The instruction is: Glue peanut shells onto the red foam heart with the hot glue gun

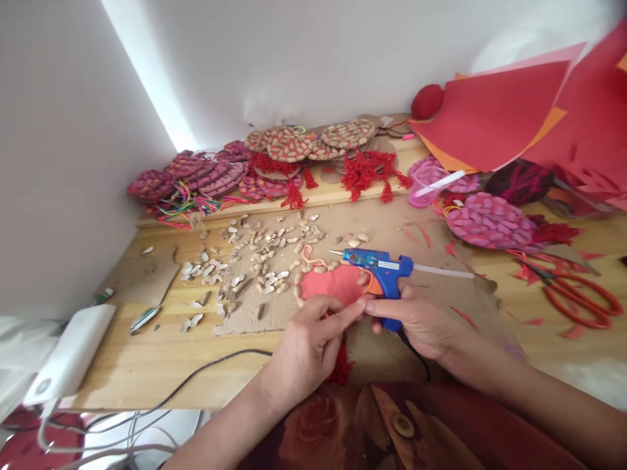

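Observation:
My right hand [426, 323] grips a blue glue gun [389, 264] with an orange trigger. Its metal nozzle points left, and a pale glue stick [443, 271] sticks out of the back. Below the gun lies a red round disc [326, 285], with peanut shells along part of its rim and an orange cord loop [309, 258] at its far edge. My left hand [311, 336] is at the disc's near edge, fingers closed and tips close to my right fingers. What it pinches is hidden. A red tassel [341, 369] hangs below the disc.
Loose peanut shells [269, 251] lie on the cardboard sheet [392, 228]. Shell-covered discs with tassels [289, 143] line the back. To the right are red-handled scissors [580, 297], a pink disc [492, 222] and red sheets [504, 111]. A white power strip [73, 352] stands at left.

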`<state>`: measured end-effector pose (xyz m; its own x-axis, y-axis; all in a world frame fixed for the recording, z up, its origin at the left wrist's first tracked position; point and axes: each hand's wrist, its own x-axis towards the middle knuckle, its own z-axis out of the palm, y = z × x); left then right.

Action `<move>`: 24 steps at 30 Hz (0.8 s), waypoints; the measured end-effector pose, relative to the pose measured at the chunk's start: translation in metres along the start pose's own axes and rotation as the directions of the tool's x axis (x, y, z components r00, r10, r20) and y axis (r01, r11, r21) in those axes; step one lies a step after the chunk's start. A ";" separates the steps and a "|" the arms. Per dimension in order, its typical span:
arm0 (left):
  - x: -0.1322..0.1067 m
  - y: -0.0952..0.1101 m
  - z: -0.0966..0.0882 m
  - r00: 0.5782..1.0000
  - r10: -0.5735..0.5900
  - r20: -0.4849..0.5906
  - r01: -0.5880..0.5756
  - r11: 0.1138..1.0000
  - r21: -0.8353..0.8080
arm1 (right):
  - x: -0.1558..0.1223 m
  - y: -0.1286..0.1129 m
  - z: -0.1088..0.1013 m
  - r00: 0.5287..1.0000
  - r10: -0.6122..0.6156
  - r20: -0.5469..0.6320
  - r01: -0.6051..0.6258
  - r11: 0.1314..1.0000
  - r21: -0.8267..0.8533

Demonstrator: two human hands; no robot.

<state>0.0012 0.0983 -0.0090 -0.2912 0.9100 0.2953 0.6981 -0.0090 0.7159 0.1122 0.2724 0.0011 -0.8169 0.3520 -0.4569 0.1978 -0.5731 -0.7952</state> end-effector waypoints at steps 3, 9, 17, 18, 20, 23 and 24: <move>0.000 0.000 0.001 1.000 0.010 -0.017 -0.010 1.000 0.024 | 0.000 0.000 0.000 1.000 0.005 -0.004 -0.005 1.000 -0.002; -0.001 -0.001 0.002 1.000 0.020 -0.015 -0.019 0.997 0.068 | -0.001 -0.001 0.000 0.999 -0.001 -0.051 -0.002 0.998 -0.069; -0.002 -0.004 0.004 0.999 0.041 -0.026 -0.041 0.999 0.027 | -0.001 0.000 0.000 0.997 -0.027 -0.069 0.019 0.994 -0.108; -0.002 -0.004 0.004 0.998 0.046 -0.032 -0.046 0.999 0.011 | -0.001 0.000 -0.001 0.997 -0.027 -0.074 0.019 0.994 -0.105; -0.001 -0.004 0.004 0.998 0.051 -0.041 -0.052 0.998 -0.023 | -0.001 0.001 -0.001 0.997 -0.024 -0.068 0.017 0.995 -0.095; 0.000 -0.003 0.005 0.998 0.043 -0.046 -0.046 0.996 -0.072 | 0.000 0.003 -0.002 0.998 -0.023 -0.054 0.018 0.995 -0.093; 0.001 -0.003 0.005 0.998 0.034 -0.045 -0.038 0.995 -0.090 | 0.000 0.003 -0.002 0.999 -0.021 -0.046 0.017 0.996 -0.093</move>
<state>0.0020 0.1012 -0.0142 -0.2965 0.8893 0.3481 0.6468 -0.0812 0.7583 0.1137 0.2726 -0.0025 -0.7952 0.3979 -0.4575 0.2333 -0.4956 -0.8366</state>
